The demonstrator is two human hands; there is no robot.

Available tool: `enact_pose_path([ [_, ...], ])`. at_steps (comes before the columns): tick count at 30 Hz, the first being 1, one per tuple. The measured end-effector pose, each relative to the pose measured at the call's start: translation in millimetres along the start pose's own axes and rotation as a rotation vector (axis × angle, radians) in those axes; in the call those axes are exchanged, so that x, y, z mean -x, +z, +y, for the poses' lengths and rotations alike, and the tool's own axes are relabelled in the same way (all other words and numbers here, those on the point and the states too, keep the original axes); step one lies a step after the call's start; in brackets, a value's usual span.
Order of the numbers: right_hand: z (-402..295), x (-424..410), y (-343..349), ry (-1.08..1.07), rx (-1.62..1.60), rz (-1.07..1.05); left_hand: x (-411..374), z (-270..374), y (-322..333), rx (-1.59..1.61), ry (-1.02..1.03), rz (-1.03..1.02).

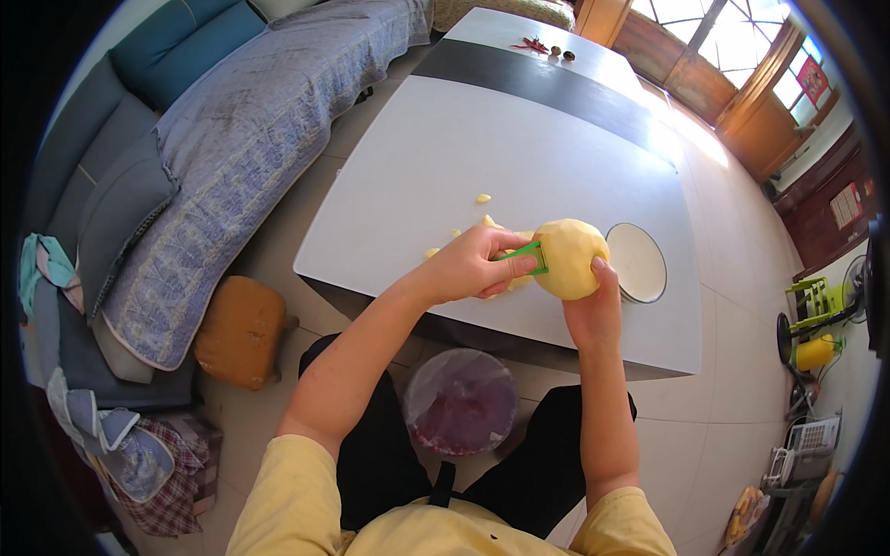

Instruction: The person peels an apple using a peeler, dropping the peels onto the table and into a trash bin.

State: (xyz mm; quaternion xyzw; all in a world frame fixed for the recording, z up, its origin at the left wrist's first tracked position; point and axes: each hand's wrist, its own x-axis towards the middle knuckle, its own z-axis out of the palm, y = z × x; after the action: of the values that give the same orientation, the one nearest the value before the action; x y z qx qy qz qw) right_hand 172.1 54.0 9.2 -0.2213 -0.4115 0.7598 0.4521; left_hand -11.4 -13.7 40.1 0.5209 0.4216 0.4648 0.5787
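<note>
My left hand [487, 264] grips a green peeler [541, 258] whose head rests against the side of a large, round, yellow fruit or vegetable [571, 243]. The yellow surface is skinless and slightly faceted. Held from below and the right by my right hand [593, 306], it hangs above the near part of the table, with my thumb on its side. Pale yellow pieces lie on the tabletop under and around my left hand, which partly hides them; one small piece [483, 199] sits farther out. Just right of the fruit or vegetable stands a round bowl [636, 260] with a pale inside.
The white table [514, 153] has a dark band; red chillies [535, 46] and two small round items lie at its far end. A lined bin [462, 403] stands between my knees. An orange-brown stool [242, 333] and a covered sofa [257, 125] are at left.
</note>
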Motion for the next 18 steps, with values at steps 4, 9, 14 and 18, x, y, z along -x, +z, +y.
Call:
enact_pose_path([
  [4,-1.5,1.6,3.2,-0.01,0.044,-0.004,1.1,-0.7,-4.9,-0.008,-0.021,-0.029],
  [9,-0.9,1.2,1.4,-0.004,0.044,-0.026,0.9,-0.8,-5.4,-0.054,-0.022,-0.036],
  [14,1.5,-1.1,-4.3,0.079,-0.092,-0.059,0.3,-1.8,-11.4,-0.11,-0.018,-0.042],
  [18,1.7,-1.0,-4.1,0.097,-0.119,-0.054,-0.5,-3.3,-11.5,-0.089,-0.031,-0.023],
])
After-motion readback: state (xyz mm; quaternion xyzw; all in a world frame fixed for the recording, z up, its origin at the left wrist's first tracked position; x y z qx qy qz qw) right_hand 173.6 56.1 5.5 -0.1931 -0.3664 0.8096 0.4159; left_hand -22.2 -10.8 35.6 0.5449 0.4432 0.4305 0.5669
